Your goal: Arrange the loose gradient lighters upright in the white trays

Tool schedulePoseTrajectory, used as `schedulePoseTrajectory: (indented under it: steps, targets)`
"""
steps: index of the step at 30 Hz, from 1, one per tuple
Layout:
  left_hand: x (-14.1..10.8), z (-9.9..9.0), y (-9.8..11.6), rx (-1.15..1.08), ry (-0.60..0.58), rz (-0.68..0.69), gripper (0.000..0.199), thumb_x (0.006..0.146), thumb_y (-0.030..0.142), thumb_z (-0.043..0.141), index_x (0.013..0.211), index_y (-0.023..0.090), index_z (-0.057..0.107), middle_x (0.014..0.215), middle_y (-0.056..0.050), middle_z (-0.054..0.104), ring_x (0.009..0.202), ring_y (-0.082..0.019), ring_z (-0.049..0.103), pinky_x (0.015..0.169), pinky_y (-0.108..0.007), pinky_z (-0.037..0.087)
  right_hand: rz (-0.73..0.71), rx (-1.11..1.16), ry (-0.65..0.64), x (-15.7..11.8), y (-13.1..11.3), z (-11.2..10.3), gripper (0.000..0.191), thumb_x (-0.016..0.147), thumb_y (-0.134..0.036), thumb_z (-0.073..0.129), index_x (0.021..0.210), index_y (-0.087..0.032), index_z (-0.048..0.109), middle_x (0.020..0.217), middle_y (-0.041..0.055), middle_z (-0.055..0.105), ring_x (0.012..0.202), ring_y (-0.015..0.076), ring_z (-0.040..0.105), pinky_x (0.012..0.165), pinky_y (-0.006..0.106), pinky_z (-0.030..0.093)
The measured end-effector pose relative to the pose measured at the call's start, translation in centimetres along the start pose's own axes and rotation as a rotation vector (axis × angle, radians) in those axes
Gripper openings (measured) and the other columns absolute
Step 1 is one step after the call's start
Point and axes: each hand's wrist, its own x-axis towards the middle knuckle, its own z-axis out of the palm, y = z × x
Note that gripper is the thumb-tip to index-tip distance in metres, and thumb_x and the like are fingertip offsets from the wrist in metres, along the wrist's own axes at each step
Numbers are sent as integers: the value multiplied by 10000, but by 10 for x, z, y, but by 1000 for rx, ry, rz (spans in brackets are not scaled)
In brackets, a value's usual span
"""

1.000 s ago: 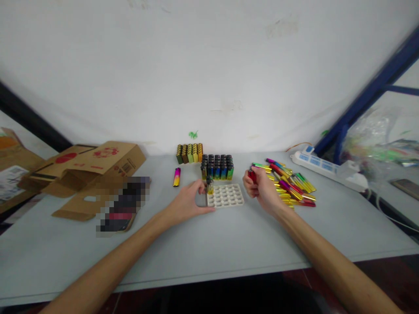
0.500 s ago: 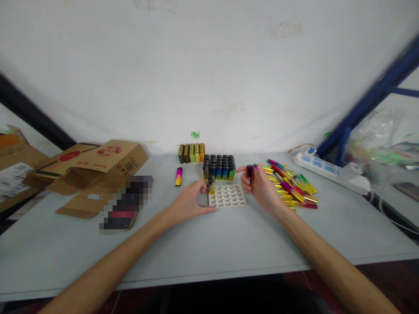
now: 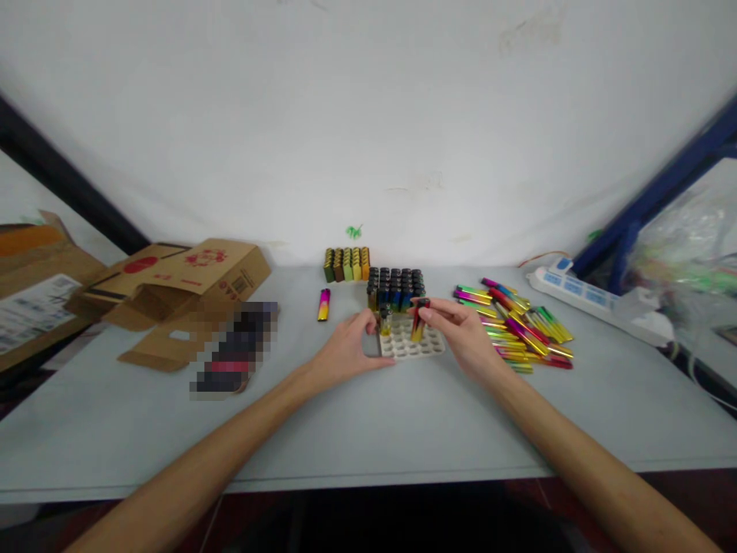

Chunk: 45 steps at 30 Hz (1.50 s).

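My right hand (image 3: 465, 329) pinches a lighter (image 3: 418, 321), red above and gold below with a dark top, holding it upright over the white tray (image 3: 406, 355) with rows of slots. At the tray's left end, my left hand (image 3: 348, 344) holds it, thumb along the front edge and bent fingers by the back corner. A yellowish lighter (image 3: 385, 322) with a dark top stands in the back-left part of the tray, next to those fingers. Behind the tray a block of dark-topped lighters (image 3: 396, 286) stands in rows. Right of my right hand lies a pile of shiny coloured lighters (image 3: 521, 326).
A block of gold-topped lighters (image 3: 346, 265) stands near the wall. One purple-and-yellow lighter (image 3: 324, 305) lies left of it. Cardboard boxes (image 3: 224, 269) and a blurred-out dark object (image 3: 236, 349) occupy the left. A white power strip (image 3: 599, 303) lies at right.
My right hand has moved left with the red lighter, from beside the tray to over it, and the lighter is now more fully seen. My left hand stays at the tray. The view has shifted slightly.
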Motion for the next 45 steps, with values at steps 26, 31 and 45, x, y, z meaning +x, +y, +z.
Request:
schedulePoseTrajectory:
  steps: [26,31,45]
  targets:
    - [1,7,-1,-2,0,61,585,660,423,936,912,239,441,902,27,561,826,-211,590,746,-309,434,-604,-828,-333,7,8,7,235,1031,-327,628,1143,-170,763,1048,118,795,916,225,763,830,322,602]
    - [2,6,-2,-3,-10,45,579,674,421,925,912,244,429,902,30,562,823,-209,594,745,-310,432,-456,-773,-218,3,11,13,152,953,-297,747,1063,-192,744,975,69,816,791,195,768,743,291,599]
    - [0,0,-7,30,-35,48,574,694,512,881,894,243,414,900,16,571,818,-211,580,740,-313,428,-520,-1053,-246,12,-16,-46,123,1003,-294,654,1003,-196,728,938,85,760,834,219,713,798,339,561]
